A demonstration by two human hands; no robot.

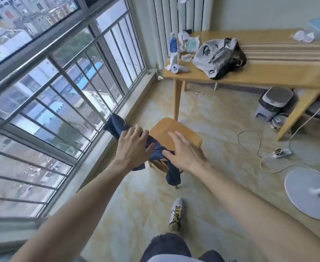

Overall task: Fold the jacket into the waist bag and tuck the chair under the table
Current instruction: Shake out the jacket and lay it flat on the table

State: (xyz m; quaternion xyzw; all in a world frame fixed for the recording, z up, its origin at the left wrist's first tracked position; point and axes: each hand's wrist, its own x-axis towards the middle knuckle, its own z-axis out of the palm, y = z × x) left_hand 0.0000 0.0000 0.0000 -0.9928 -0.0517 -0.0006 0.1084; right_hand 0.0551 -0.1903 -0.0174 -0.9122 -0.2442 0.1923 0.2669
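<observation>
A dark blue jacket (117,125) hangs draped over the back of a wooden chair (164,129) that stands out on the floor, apart from the table. My left hand (133,145) rests on the jacket with fingers curled over the fabric. My right hand (182,151) lies spread over the chair's backrest, its thumb touching the jacket. A grey and black waist bag (215,57) lies on the wooden table (259,76) at the back right.
A window with metal railing (60,91) runs along the left. Bottles and small items (176,52) crowd the table's left end. Under the table stand a grey bin (275,103) and jars. A cable, power strip (282,153) and fan base (310,193) lie at right.
</observation>
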